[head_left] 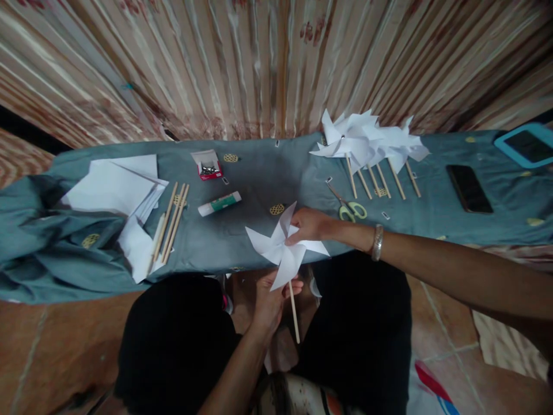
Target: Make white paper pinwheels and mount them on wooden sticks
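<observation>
A white paper pinwheel (283, 248) on a wooden stick (294, 314) hovers at the near edge of a low surface draped in blue-grey cloth (242, 242). My left hand (270, 300) is closed around the stick just under the paper. My right hand (307, 225), with a silver bangle at the wrist, pinches the pinwheel's centre and upper blade from the right.
Finished pinwheels (367, 144) lie at the back right, green-handled scissors (352, 208) beside them. A glue stick (219, 203), a small red pin box (208, 166), wooden sticks (170, 222) and white paper sheets (114, 187) lie left. A phone (469, 188) and a tablet (525, 144) lie far right.
</observation>
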Motion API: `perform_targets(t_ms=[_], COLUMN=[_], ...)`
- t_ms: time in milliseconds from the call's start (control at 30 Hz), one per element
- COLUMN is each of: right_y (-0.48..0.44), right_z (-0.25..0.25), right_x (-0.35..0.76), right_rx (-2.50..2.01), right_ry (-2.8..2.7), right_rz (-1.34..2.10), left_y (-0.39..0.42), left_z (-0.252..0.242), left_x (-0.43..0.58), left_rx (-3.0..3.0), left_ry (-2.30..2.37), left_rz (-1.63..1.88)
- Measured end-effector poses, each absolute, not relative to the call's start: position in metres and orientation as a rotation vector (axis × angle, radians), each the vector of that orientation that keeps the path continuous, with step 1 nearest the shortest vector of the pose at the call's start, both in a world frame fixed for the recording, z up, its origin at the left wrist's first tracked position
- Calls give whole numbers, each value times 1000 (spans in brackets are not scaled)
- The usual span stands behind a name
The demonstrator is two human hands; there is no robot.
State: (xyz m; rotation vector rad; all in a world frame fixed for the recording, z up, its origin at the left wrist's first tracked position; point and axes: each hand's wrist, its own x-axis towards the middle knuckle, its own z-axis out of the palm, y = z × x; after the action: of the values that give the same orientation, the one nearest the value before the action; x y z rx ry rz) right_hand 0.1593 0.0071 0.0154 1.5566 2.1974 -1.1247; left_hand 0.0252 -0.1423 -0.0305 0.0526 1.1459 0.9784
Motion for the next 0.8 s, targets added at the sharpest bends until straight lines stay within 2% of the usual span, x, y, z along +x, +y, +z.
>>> perform_targets(t_ms=[367,800], right_y=[6,6], right_z=[22,19], right_x=[158,158], right_rx=[1566,1532], right_ry=[2182,2207], right_rz=[-1184,-1080], left_y=[-145,-144], left_z=[-34,-33], left_x=[26,28], left_rx=[89,106], left_ry=[1156,1179], left_rz=[983,970])
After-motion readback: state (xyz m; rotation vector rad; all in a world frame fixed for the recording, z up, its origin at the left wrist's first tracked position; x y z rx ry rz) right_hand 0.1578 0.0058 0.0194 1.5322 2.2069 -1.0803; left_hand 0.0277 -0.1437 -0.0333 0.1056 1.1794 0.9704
